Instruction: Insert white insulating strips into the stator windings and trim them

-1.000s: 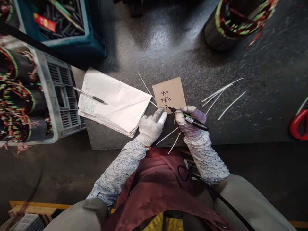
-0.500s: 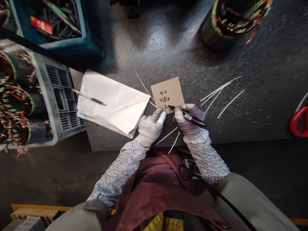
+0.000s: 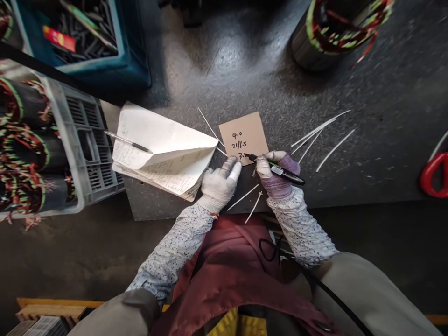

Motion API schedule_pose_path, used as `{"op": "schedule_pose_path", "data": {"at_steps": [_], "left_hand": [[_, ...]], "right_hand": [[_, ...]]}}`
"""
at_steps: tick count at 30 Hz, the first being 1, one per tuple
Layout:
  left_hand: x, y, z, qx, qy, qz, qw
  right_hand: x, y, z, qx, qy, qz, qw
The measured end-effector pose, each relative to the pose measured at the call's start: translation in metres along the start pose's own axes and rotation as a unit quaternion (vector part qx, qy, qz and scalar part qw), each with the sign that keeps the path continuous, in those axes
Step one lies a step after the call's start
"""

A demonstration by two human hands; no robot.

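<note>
A square piece of brown cardboard point(image 3: 248, 133) lies on the dark worktop, with "4.0", "21/6.5" and a third line starting with "3." in black. My left hand point(image 3: 220, 182), in a white glove, rests at its lower left edge, fingertips pressing on it and thumb apart from the fingers. In my right hand point(image 3: 275, 176), gloved with purple on the palm side, a black marker point(image 3: 287, 176) is pinched, its tip touching the third line. Left of my left hand lies a notebook point(image 3: 150, 121) of worn pages, one page lifted and folded over.
A pen point(image 3: 129, 142) lies on the notebook. Thin white strips point(image 3: 315, 132) are scattered around. Further out are a wire-wound stator point(image 3: 311, 49), red-handled scissors point(image 3: 434, 176), a blue bin point(image 3: 136, 60) of dark pieces and a grey crate point(image 3: 87, 140) holding several stators.
The marker has shifted slightly right, adding a stroke after "3.". The notebook's top page has risen, showing handwriting beneath. My left hand stays in place.
</note>
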State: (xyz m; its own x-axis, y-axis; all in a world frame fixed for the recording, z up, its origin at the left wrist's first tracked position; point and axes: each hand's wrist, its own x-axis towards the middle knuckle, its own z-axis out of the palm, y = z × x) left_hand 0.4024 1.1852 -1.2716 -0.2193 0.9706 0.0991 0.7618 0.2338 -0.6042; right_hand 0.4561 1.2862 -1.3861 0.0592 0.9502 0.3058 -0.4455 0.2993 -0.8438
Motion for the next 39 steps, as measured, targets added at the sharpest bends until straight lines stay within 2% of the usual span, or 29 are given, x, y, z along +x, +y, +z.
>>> {"op": "schedule_pose_path", "data": {"at_steps": [9,19,27,31,37,39], "left_hand": [[0.0008,0.0011,-0.0045,-0.008,-0.025,0.0,1.0],[0.0017,0.0022,-0.0065,0.003,-0.029,-0.004,1.0],[0.0028,0.0013,-0.0076,-0.007,-0.039,-0.009,0.999],[0.0023,0.0005,-0.0076,-0.011,-0.038,-0.005,0.999],[0.002,-0.0002,-0.0043,-0.023,-0.027,-0.006,0.999],[0.0023,-0.0001,-0.0041,-0.021,-0.022,-0.007,1.0]], "right_hand": [[-0.0016,-0.0011,-0.0026,-0.008,-0.041,0.023,0.999],[-0.0006,-0.0002,-0.0032,0.004,-0.046,-0.021,0.999],[-0.0017,-0.0038,-0.0074,-0.022,-0.059,-0.006,0.998],[-0.0009,-0.0045,-0.0097,-0.028,-0.061,-0.021,0.998],[0.0002,-0.0031,-0.0034,-0.03,-0.005,-0.007,1.0],[0.0004,-0.0026,-0.0013,-0.029,-0.01,0.0,1.0]]}}
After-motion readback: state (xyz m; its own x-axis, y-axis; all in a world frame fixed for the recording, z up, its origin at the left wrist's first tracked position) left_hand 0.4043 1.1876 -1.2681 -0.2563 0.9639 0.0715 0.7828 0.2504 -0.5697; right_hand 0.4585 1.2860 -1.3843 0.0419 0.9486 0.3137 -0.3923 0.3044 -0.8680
